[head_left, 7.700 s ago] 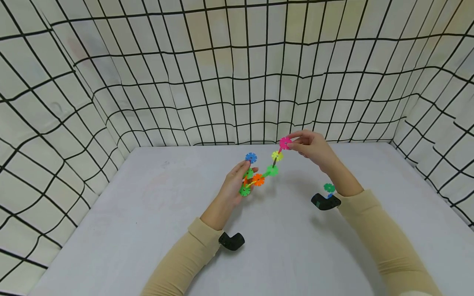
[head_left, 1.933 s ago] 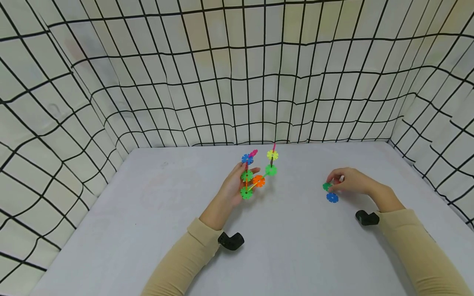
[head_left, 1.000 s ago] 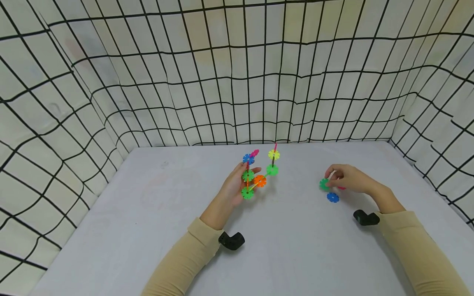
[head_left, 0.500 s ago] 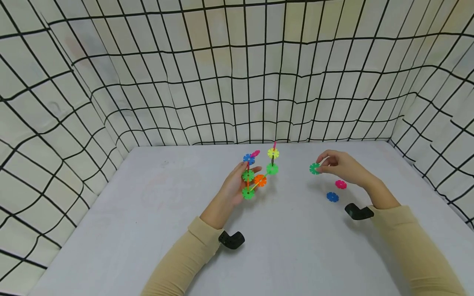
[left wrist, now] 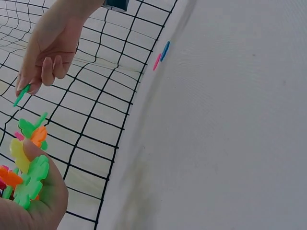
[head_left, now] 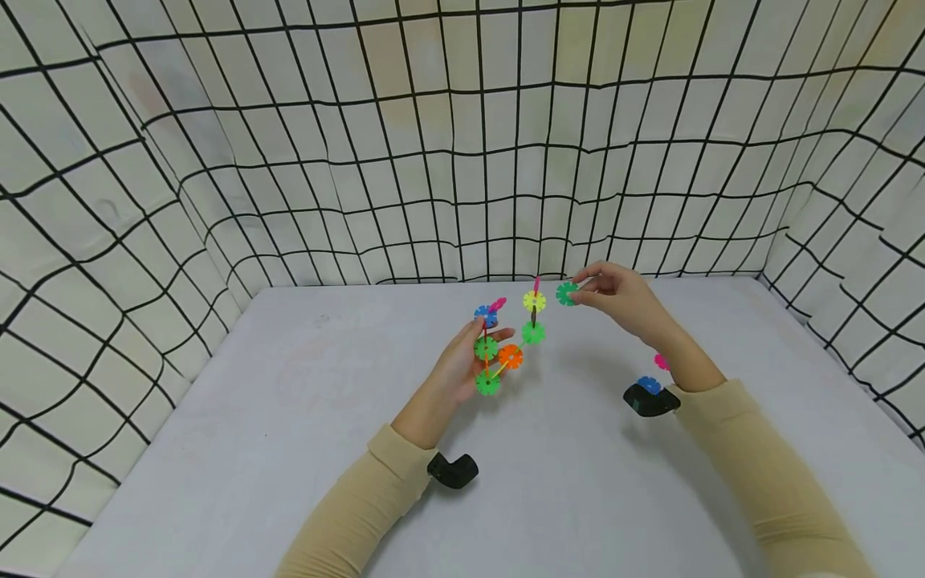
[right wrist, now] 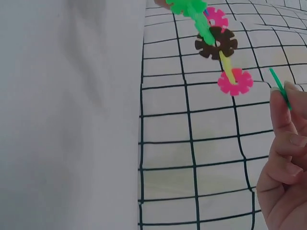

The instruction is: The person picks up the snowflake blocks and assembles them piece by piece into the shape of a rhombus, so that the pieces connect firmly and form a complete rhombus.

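Note:
My left hand (head_left: pixel 454 365) holds a chain of joined snowflake discs above the table. In the head view its blue disc (head_left: pixel 486 315) sits at the thumb tip, with green, orange (head_left: pixel 511 356), yellow (head_left: pixel 535 301) and pink ones linked on. The chain's far end shows a brown disc (right wrist: pixel 216 43) and a pink disc (right wrist: pixel 235 82) in the right wrist view. Between thumb and index finger, my right hand (head_left: pixel 620 301) pinches a loose green snowflake disc (head_left: pixel 567 294), just right of the yellow disc and apart from the chain.
A pink disc (head_left: pixel 661 361) and a blue disc (head_left: pixel 649 385) lie on the white table (head_left: pixel 289 449), partly covered by my right forearm and its black wrist camera (head_left: pixel 650 400). Black-lined netting (head_left: pixel 433 160) rises behind the table and along both sides.
My right hand let go of a pink disc's place, took the green disc from the table at the right, and carried it up and left to the chain's end. The left hand barely moved.

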### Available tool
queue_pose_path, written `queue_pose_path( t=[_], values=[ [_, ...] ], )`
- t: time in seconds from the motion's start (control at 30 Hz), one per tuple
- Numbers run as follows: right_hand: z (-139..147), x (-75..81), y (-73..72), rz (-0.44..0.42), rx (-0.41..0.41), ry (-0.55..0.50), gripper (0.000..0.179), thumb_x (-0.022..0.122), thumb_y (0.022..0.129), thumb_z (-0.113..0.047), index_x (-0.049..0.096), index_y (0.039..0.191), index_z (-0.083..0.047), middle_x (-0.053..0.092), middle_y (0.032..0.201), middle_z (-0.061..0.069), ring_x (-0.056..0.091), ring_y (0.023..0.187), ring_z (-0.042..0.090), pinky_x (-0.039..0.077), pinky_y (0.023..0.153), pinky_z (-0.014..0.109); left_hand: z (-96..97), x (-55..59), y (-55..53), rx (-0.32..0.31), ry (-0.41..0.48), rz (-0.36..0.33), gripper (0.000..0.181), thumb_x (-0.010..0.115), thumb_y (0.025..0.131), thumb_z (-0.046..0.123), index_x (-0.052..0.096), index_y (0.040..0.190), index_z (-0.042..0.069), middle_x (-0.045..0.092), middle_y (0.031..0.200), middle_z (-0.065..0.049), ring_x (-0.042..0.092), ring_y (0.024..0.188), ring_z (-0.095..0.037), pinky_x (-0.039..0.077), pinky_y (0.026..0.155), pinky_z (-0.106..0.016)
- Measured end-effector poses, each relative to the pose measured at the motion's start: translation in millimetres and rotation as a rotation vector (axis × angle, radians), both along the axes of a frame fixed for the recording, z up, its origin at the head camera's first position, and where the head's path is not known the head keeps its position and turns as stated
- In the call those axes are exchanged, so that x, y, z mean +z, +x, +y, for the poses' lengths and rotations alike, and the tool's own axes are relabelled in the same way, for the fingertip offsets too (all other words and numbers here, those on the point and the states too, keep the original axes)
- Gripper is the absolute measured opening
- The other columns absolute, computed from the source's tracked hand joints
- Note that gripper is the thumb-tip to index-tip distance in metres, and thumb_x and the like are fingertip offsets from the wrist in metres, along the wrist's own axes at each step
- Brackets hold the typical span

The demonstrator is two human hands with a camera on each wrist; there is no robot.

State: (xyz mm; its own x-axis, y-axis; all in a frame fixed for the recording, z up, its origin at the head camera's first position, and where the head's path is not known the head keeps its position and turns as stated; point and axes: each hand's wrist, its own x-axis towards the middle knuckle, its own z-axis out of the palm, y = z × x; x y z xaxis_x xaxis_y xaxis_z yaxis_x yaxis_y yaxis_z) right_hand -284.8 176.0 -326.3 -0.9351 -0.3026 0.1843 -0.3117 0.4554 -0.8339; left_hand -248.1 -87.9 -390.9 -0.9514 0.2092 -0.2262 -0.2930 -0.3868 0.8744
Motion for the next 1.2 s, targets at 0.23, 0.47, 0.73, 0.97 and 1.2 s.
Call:
queue_pose_path(
  t=[0.23, 0.47, 0.73, 0.97, 1.2],
  values=[
    [-35, 1.1, -3.8, 0.01, -0.006, -0.09, 0.028, 0.072, 0.098, -0.017, 0.065, 0.12, -0.001, 0.072, 0.098, 0.015, 0.061, 0.096, 0.026, 0.047, 0.089, 0.037, 0.7, 1.5, 0.9, -0.021, -0.038, 0.045, 0.026, 0.036, 0.113, 0.036, 0.052, 0.123, 0.018, 0.065, 0.123, -0.006, 0.052, 0.083, -0.019, 0.048, 0.068, -0.03],
    [-53, -4.8, -8.0, 0.05, -0.04, -0.094, 0.027, 0.072, 0.098, -0.018, 0.066, 0.119, -0.003, 0.074, 0.101, 0.013, 0.059, 0.092, 0.03, 0.044, 0.078, 0.035, 1.0, 2.8, 2.9, -0.038, -0.04, 0.061, 0.032, 0.035, 0.113, 0.036, 0.047, 0.13, 0.013, 0.063, 0.124, -0.007, 0.056, 0.086, -0.017, 0.049, 0.07, -0.03],
    [-64, -7.5, -10.2, 0.038, -0.078, -0.098, 0.025, 0.073, 0.098, -0.019, 0.067, 0.116, -0.003, 0.073, 0.096, 0.012, 0.057, 0.082, 0.024, 0.046, 0.07, 0.029, 1.1, 1.0, 2.8, -0.043, -0.038, 0.076, 0.028, 0.035, 0.113, 0.037, 0.05, 0.124, 0.016, 0.064, 0.123, -0.008, 0.053, 0.082, -0.017, 0.047, 0.071, -0.031],
    [-69, -10.7, -9.6, -0.009, -0.086, -0.115, 0.025, 0.075, 0.097, -0.02, 0.068, 0.114, -0.003, 0.073, 0.093, 0.01, 0.055, 0.073, 0.025, 0.045, 0.06, 0.024, 1.3, 1.5, 4.5, -0.055, -0.049, 0.068, 0.034, 0.034, 0.114, 0.036, 0.046, 0.133, 0.011, 0.063, 0.126, -0.009, 0.054, 0.086, -0.017, 0.048, 0.072, -0.031],
    [-73, -10.3, -8.4, -0.018, -0.061, -0.089, 0.028, 0.074, 0.098, -0.02, 0.07, 0.12, -0.003, 0.074, 0.097, 0.014, 0.054, 0.072, 0.023, 0.045, 0.06, 0.024, 0.5, 1.2, 4.5, -0.063, -0.05, 0.076, 0.032, 0.035, 0.114, 0.035, 0.048, 0.131, 0.012, 0.064, 0.124, -0.007, 0.052, 0.083, -0.016, 0.048, 0.073, -0.032]
  ],
)
